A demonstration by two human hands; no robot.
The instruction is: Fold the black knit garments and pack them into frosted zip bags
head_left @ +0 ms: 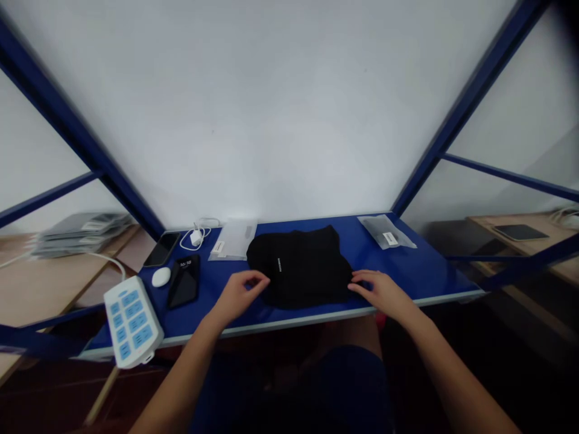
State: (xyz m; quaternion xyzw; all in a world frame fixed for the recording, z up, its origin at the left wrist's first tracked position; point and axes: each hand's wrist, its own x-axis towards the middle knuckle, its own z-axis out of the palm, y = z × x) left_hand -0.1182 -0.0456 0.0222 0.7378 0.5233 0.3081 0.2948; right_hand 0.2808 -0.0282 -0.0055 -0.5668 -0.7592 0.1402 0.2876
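Observation:
A folded black garment (312,271) with a small white logo lies on the blue tabletop in front of me, its outline uneven. Thumb and forefinger of my left hand (239,295) pinch together at its left edge, near the logo. On the opposite side, my right hand (382,292) has its fingertips and thumb closed on the right edge. Behind the garment to the left is a clear plastic bag (234,240) with a white label. Another labelled plastic bag (386,232) lies at the back right.
At the left are a power strip (134,322), a white rounded case (161,276), a phone with a lit screen (183,281), a second phone (163,249) and a charger with cable (196,236). Stacked grey packets (81,232) sit on a neighbouring wooden table. Blue frame posts (470,108) flank the table.

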